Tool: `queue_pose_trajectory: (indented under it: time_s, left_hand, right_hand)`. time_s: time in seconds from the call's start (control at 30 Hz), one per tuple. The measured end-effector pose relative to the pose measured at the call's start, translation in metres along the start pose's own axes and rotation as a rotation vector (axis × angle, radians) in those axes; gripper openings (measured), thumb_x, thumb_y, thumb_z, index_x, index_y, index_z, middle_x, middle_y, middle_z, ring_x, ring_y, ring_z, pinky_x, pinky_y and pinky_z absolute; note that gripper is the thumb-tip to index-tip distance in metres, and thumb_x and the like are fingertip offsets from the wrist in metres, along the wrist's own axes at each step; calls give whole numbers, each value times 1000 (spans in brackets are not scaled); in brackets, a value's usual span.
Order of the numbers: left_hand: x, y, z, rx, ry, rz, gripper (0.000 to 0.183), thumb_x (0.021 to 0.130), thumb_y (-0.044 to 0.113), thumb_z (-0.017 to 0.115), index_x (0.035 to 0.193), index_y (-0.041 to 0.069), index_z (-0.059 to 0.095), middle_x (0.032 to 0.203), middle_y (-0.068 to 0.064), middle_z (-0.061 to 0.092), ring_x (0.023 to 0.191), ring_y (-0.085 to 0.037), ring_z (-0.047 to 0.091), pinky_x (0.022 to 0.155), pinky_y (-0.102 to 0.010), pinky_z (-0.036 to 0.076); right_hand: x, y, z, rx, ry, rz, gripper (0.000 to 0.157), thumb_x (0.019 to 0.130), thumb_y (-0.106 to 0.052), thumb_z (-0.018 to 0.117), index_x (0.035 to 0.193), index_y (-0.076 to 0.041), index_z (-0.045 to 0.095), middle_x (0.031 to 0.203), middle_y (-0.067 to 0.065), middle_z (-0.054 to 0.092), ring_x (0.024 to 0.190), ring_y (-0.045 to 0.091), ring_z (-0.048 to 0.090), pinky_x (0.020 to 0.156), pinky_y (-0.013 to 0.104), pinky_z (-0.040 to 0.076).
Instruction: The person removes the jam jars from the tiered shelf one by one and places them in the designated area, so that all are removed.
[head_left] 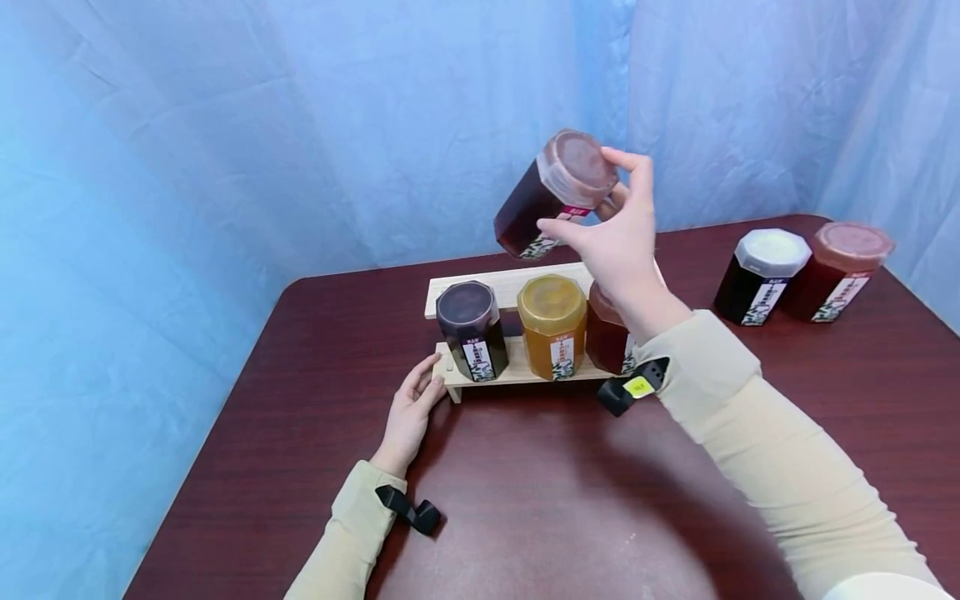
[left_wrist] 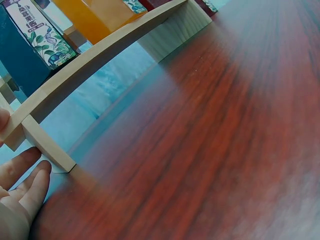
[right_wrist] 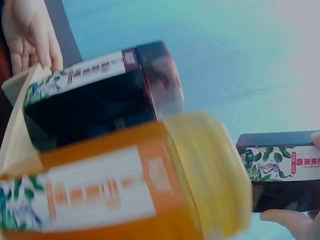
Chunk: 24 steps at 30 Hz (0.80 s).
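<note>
My right hand [head_left: 624, 242] grips a dark red jar [head_left: 525, 204] with a pinkish lid, thumb on one side and fingers round the lid. The jar is tilted in the air above the upper tier of a wooden two-tier rack [head_left: 480, 283]. At the rack's left end, my left hand [head_left: 408, 408] holds the corner of the lower tier; the left wrist view shows fingers beside the end leg [left_wrist: 47, 142]. On the lower tier stand a dark purple jar [head_left: 468, 321], a yellow jar [head_left: 553, 325] and a red jar [head_left: 606, 333], the last partly hidden by my right wrist.
A black jar [head_left: 753, 283] with a white lid and a red jar [head_left: 832, 279] with a pink lid stand side by side at the right of the dark wooden table [head_left: 525, 500]. A blue curtain [head_left: 375, 150] hangs behind and to the left.
</note>
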<state>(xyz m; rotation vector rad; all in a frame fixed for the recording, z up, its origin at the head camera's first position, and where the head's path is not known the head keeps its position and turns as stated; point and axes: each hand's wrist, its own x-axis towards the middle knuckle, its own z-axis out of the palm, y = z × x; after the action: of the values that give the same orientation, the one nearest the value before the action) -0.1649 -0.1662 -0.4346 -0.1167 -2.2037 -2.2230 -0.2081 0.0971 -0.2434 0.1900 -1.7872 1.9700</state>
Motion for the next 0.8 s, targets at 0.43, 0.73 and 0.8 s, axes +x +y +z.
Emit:
queue_pose_trajectory:
  time_s: [0.43, 0.73, 0.8]
  left_hand:
    - [0, 0, 0, 1, 8, -4, 43, 98, 5, 47, 141, 1, 41, 137, -23, 47, 101, 2, 56, 93, -19, 46]
    - [0, 0, 0, -8, 5, -11, 43, 98, 5, 47, 141, 1, 41, 141, -22, 45, 103, 2, 55, 93, -19, 46]
    - [0, 0, 0, -8, 5, -9, 43, 98, 5, 47, 141, 1, 41, 141, -22, 44, 103, 2, 55, 93, -19, 46]
  right_hand:
    - [4, -3, -49, 50, 92, 19, 83, 62, 7, 82, 126, -22, 39, 116, 4, 54, 99, 19, 58, 67, 17, 53]
    - [2, 6, -71, 106, 155, 1, 83, 59, 13, 81, 124, -20, 41, 114, 4, 54, 95, 17, 58, 63, 16, 53]
    - [3, 8, -75, 148, 171, -3, 83, 59, 16, 80, 123, -19, 41, 113, 5, 54, 95, 17, 58, 63, 17, 54]
